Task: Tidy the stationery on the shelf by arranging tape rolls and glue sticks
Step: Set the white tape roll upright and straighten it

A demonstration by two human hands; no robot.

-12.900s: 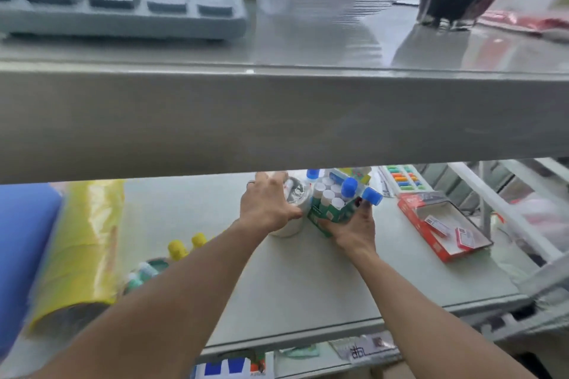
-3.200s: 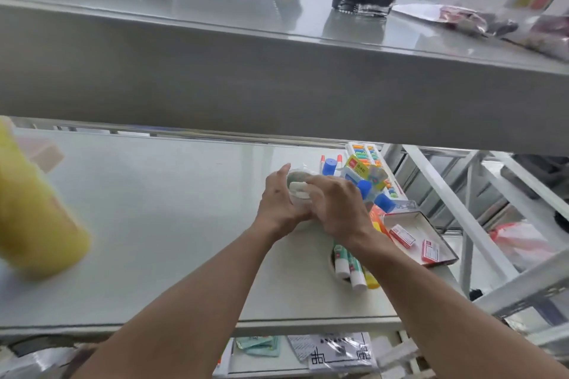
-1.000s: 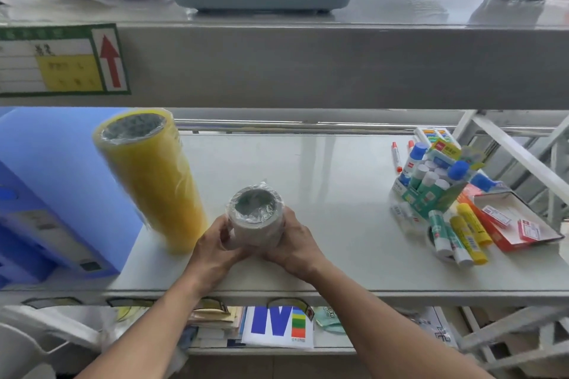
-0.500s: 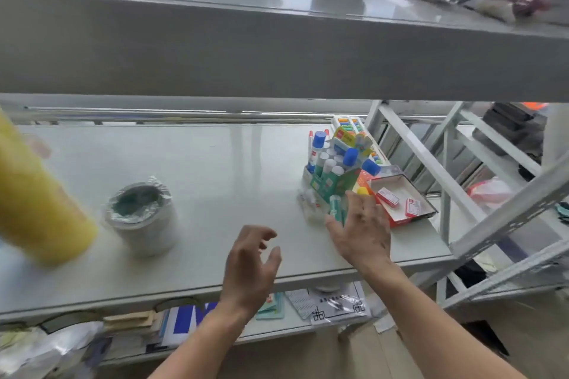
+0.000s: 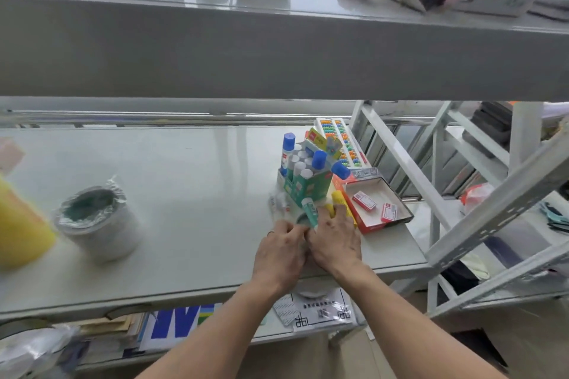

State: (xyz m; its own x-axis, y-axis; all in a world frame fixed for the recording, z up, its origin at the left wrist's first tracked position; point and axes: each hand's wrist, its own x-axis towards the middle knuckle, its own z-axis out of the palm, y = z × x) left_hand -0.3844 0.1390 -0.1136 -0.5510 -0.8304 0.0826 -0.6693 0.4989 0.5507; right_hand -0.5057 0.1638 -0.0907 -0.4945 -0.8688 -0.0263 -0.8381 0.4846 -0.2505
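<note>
Head view: your left hand [image 5: 278,252] and right hand [image 5: 335,243] crowd together over the loose green-and-white glue stick [image 5: 309,211] and yellow one [image 5: 338,198] at the grey shelf's [image 5: 184,240] front; whether either pinches anything I cannot tell. Just beyond, a careless nudge could topple the green cardboard box of blue-capped glue sticks [image 5: 304,181]. The wrapped grey tape roll [image 5: 97,221] sits well left.

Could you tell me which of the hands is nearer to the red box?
Right. The right hand lies just beside the red box, fingertips near its corner; the left hand sits farther left.
</note>
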